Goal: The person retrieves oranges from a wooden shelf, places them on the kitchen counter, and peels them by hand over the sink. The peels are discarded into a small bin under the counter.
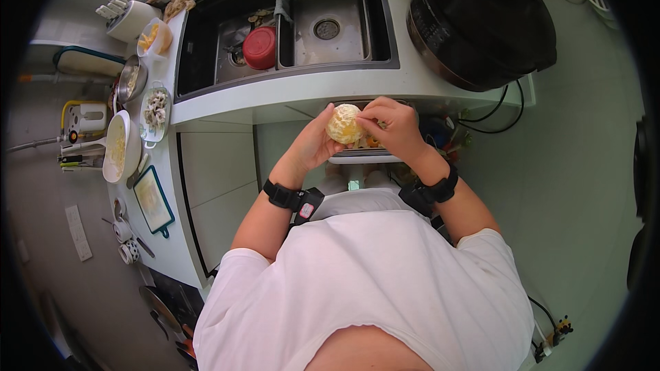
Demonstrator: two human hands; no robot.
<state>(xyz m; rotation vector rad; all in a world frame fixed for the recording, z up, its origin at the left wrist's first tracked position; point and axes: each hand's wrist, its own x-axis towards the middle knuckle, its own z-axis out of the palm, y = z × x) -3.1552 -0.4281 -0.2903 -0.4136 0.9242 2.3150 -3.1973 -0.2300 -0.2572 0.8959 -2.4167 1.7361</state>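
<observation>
A peeled orange (344,123) with white pith still on it rests in my left hand (313,139), whose thumb and fingers wrap its left side. My right hand (393,126) touches the fruit's right side, thumb and index finger pinched together at its surface. Whether a shred of pith lies between those fingertips is too small to tell. Beneath both hands stands an open bin (361,158) with a pale rim. Orange peel (372,141) shows inside it, partly hidden by my hands.
Ahead is a black double sink (332,26) with a red bowl (259,47) in its left basin. A large black cooker (479,26) stands right on the counter. Leftward are a dish of sliced food (155,111), a white pan (118,147), a cutting board (153,200) and a knife block (133,20).
</observation>
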